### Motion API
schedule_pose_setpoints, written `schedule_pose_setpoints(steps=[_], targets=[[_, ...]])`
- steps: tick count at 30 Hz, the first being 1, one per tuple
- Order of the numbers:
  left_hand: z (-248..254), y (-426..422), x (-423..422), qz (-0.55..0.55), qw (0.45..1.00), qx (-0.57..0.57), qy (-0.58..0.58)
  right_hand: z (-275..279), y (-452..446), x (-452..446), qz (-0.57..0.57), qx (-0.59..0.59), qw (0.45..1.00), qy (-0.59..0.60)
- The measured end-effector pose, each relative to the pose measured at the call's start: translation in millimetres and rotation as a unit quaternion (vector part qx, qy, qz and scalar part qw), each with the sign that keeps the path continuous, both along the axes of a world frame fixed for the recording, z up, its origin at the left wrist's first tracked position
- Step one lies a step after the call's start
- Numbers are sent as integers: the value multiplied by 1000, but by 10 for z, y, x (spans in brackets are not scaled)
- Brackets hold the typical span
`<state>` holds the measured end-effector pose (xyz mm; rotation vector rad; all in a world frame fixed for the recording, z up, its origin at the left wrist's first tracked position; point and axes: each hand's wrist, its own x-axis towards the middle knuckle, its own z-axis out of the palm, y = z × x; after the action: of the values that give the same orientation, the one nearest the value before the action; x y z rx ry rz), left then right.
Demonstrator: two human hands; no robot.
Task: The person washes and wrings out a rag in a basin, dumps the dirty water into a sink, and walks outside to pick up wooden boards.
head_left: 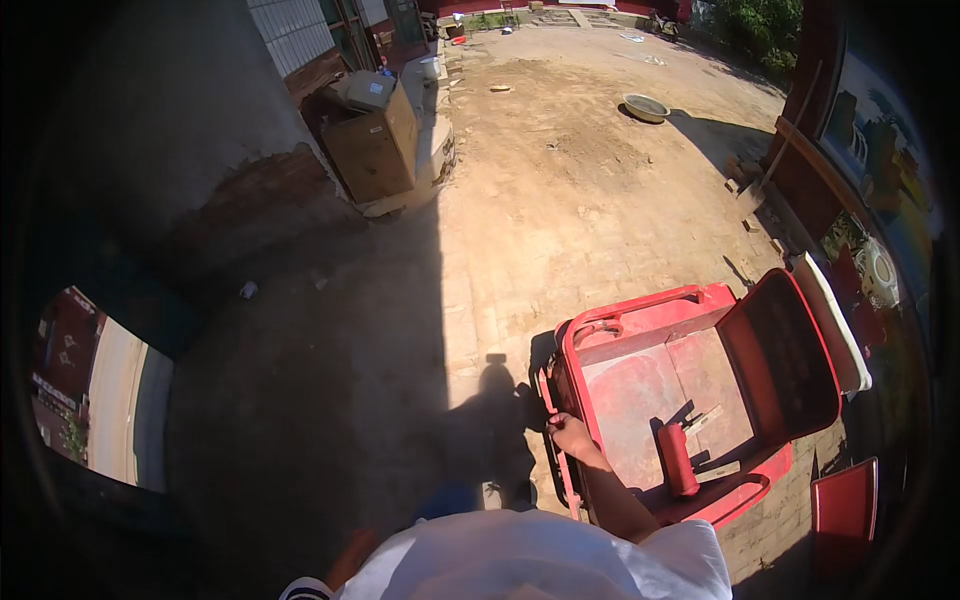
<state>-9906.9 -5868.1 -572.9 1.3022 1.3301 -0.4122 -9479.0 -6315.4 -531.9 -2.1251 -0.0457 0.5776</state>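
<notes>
My right hand (573, 436) is at the near left side of a red cart (625, 375), its fingers closed round the red rail on that side. Inside the cart bed lies a red cylindrical object (678, 460), with a small pale piece beside it. A red seat with a dark inner face (780, 355) rises at the cart's right end. My left hand does not show; only part of the left arm (352, 555) appears beside the white shirt at the bottom.
A cardboard box (372, 155) stands by the wall at the upper left. On the sunlit ground farther off sits a round basin (645, 108). A white cushion-like slab (832, 325) is behind the seat, and a red panel (845, 505) lies at the lower right.
</notes>
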Motion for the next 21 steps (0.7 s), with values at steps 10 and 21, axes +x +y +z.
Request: schedule_pose_setpoints(steps=[10, 21], targets=[[294, 871, 1167, 25, 996, 4, 91, -537, 618, 1746, -91, 114, 987, -69], [-821, 2930, 6440, -102, 982, 85, -135, -782, 1417, 3826, -229, 17, 973, -19]])
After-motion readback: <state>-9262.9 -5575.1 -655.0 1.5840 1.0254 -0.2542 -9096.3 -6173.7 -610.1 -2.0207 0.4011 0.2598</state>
